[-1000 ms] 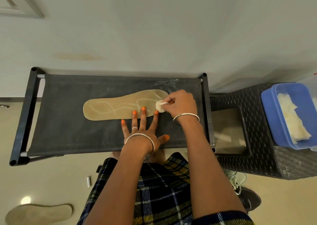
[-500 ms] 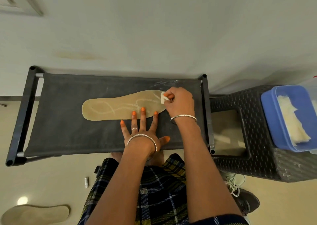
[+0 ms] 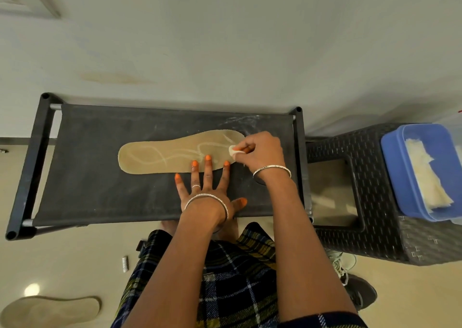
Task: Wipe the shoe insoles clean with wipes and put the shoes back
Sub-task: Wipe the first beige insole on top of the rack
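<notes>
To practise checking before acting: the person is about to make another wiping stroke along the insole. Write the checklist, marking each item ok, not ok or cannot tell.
1. Insole lies flat on the black rack: ok.
2. Left hand presses its fingertips on the insole's near edge: ok.
3. Right hand pinches the wipe against the insole's wide end: ok.
4. Wipe clean enough for another stroke: cannot tell.
5. Spare wipes lie in the blue box on the right: ok.
6. Second insole, on the floor, cleaned: cannot tell.

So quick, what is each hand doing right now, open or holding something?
Left hand: open, straight fingers pressing the insole down.
Right hand: closed, pinching a wipe on the insole.
</notes>
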Demonstrator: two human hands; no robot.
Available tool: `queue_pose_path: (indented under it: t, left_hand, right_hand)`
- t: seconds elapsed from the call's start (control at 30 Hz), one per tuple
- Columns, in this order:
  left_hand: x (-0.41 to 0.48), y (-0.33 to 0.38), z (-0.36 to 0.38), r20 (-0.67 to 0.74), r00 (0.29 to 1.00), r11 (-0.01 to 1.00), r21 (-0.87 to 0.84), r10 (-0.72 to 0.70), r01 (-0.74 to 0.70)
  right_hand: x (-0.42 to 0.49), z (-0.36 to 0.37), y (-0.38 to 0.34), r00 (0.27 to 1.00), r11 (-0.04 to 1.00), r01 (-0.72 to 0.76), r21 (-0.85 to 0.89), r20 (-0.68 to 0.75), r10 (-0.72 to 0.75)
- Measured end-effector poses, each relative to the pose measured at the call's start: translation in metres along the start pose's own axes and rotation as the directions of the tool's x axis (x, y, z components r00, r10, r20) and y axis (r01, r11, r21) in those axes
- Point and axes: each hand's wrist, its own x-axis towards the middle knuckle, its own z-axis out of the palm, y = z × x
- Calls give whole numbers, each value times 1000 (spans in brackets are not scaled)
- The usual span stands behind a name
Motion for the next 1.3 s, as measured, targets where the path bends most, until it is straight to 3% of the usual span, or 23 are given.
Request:
queue_pose_path:
  t: [0.07, 0.17, 0.2, 0.33, 0.47, 0.63, 0.77, 0.8, 0.93, 1.1, 1.23, 1.3]
  left_hand:
    - [0, 0, 0, -2, 1000, 1000, -2, 1, -1]
    - [0, -1, 0, -7, 1000, 1000, -4, 9, -9]
    - [-1, -1, -1, -7, 1000, 1000, -7, 12, -12]
    - [-1, -1, -2, 5, 1000, 1000, -26, 13, -13]
    - [-2, -1, -3, 4, 1000, 999, -31, 20, -19]
    - [-1, -2, -2, 5, 1000, 999, -34, 14, -14]
    - [0, -2, -2, 2, 1000, 999, -36, 17, -17]
    - [0, -2, -2, 3, 1000, 999, -37, 19, -19]
    - [1, -3, -1, 10, 1000, 999, -39, 24, -24]
    - [0, -4, -2, 6, 999, 998, -48, 31, -31]
    - [0, -4, -3, 15, 999, 998, -49, 32, -31]
    - [0, -3, -3, 17, 999, 998, -47, 32, -31]
  right_hand:
    - [0, 3, -1, 1000, 999, 2, -42, 15, -1]
    - [2, 3, -3, 981, 997, -48, -60, -192, 36]
    - [3, 2, -3, 980, 997, -44, -64, -197, 30]
    - [1, 3, -5, 998, 997, 4, -76, 55, 0]
    - [3, 3, -5, 979, 995, -72, -63, -193, 58]
    - [1, 3, -4, 998, 999, -32, -41, 50, 34]
    - [3, 3, -5, 968, 995, -97, -37, -236, 86]
    - [4, 2, -4, 967, 995, -88, -37, -243, 77]
    - [2, 0, -3, 998, 998, -23, -61, 50, 26]
    - [5, -1, -2, 972, 997, -71, -34, -225, 61]
    - [5, -3, -1, 995, 997, -15, -73, 97, 22]
    - [4, -2, -2, 999, 996, -16, -87, 38, 19]
